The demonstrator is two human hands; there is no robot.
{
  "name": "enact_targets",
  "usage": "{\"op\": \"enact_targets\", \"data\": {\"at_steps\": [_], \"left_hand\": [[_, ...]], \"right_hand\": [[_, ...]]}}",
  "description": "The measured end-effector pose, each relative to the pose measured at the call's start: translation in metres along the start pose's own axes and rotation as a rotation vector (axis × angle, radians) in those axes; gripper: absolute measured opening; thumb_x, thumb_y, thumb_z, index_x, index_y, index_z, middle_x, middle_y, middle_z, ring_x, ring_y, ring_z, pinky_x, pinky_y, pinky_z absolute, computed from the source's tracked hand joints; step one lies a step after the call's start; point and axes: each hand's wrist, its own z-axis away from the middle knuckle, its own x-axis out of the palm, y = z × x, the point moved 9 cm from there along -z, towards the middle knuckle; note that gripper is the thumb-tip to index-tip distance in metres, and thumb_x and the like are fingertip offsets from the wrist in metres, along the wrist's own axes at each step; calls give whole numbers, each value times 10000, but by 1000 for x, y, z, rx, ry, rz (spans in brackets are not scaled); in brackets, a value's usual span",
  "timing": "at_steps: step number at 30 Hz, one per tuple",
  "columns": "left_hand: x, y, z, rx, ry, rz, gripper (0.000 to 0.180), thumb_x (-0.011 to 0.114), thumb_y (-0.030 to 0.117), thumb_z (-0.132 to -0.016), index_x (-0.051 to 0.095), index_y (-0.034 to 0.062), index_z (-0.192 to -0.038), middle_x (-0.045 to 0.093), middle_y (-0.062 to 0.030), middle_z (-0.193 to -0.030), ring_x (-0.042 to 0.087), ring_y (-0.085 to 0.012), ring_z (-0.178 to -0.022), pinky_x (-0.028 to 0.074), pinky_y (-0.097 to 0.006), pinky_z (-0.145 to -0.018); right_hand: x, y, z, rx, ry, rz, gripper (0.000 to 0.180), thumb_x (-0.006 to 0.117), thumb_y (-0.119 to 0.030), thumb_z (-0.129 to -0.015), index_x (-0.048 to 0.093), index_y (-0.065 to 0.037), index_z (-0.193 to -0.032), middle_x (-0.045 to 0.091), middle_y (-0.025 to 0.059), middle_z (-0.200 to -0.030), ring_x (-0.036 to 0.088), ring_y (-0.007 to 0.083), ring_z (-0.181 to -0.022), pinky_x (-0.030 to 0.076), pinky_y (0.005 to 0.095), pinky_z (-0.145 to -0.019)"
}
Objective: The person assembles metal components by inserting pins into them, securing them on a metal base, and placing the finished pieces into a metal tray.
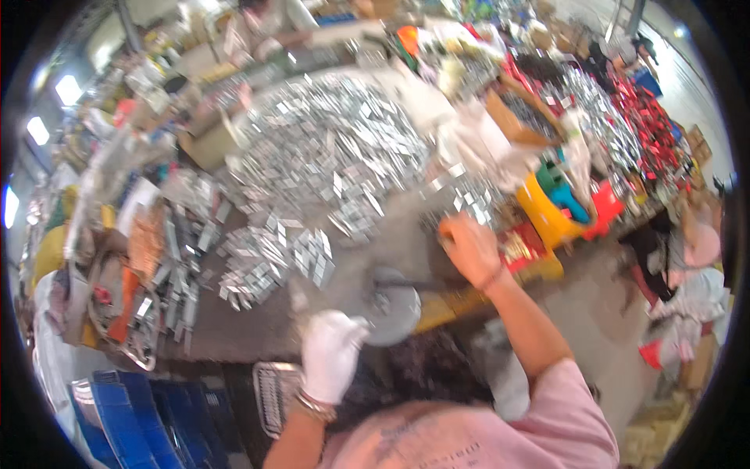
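Observation:
My left hand (pixel 332 352), in a white glove, is beside a round grey disc (pixel 394 316) at the table's near edge. Its fingers look curled together, and blur hides what they hold, if anything. A dark bar (pixel 430 286) runs from the disc toward the right. My bare right hand (pixel 473 254) reaches over the table, its fingers bent inward at a small heap of shiny metal pieces (pixel 473 195). Whatever lies between those fingertips is too small to make out. Small groups of flat silver pieces (pixel 262 266) lie left of the disc.
A large heap of silver metal pieces (pixel 328 141) covers the table's middle. On the right stand a yellow container (pixel 543 211) and a cardboard box (pixel 519 117). Long metal strips (pixel 183 273) lie at the left, above blue crates (pixel 129 414). Another person (pixel 269 27) sits across the table.

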Motion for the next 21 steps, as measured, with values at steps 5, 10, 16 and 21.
{"op": "enact_targets", "data": {"at_steps": [5, 10, 16, 21], "left_hand": [[4, 2, 5, 27, -12, 33, 162, 862, 129, -857, 815, 107, -1010, 704, -73, -891, 678, -314, -876, 531, -433, -840], [3, 4, 8, 30, -6, 15, 168, 867, 153, -857, 804, 105, -1005, 706, -82, -910, 687, -325, -903, 536, -445, -839], [0, 13, 9, 59, 14, -22, 187, 875, 116, -844, 802, 110, -1015, 699, -75, -906, 686, -317, -902, 539, -436, -835], [12, 1, 13, 45, -19, -83, 167, 870, 103, -847, 757, 72, -965, 688, -102, -900, 679, -346, -892, 546, -451, -838]], "right_hand": [[14, 6, 13, -4, -74, 32, 132, 725, -29, -892, 718, -99, -1004, 696, 144, -1047, 723, 412, -957, 588, 517, -842], [-10, -23, 18, -85, 4, -65, 146, 766, -60, -879, 707, -90, -1009, 691, 125, -1036, 731, 380, -940, 593, 494, -830], [-30, -111, 46, -363, -123, -385, 202, 803, -113, -846, 692, -89, -1014, 698, 104, -1001, 726, 345, -933, 600, 455, -819], [12, -173, 79, -552, -321, -443, 248, 754, -121, -887, 653, -86, -1111, 676, 134, -995, 714, 363, -977, 591, 476, -828]]}}
